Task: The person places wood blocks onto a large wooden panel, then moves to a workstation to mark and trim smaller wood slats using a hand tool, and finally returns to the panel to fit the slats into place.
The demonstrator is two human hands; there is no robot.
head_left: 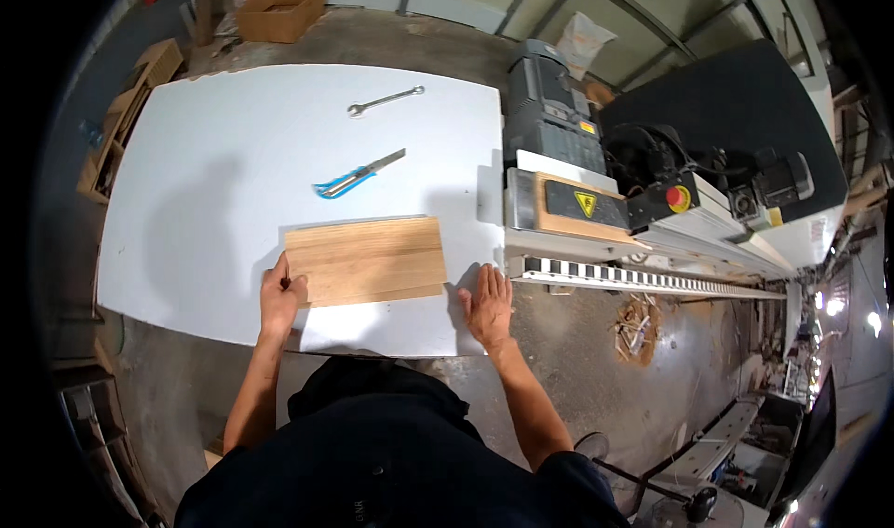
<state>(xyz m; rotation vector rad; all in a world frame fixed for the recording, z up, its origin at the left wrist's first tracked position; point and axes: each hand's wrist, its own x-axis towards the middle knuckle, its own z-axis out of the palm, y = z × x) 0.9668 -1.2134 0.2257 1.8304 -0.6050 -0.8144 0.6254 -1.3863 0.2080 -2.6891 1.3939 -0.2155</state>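
A flat rectangular wooden board lies near the front of the white tabletop, its grain running lengthwise. At its left end, my left hand is closed on the edge, thumb on top. My right hand rests on the table near its front right corner, fingers stretched out. A gap separates it from the board, and it holds nothing. Beyond the board are a utility knife with a blue handle and its blade out, and a silver combination wrench farther back.
Right of the table stands a machine with a grey motor, a red stop button and a long toothed-looking black-and-white rail. Wood scraps lie on the floor below it. A cardboard box sits at the back left.
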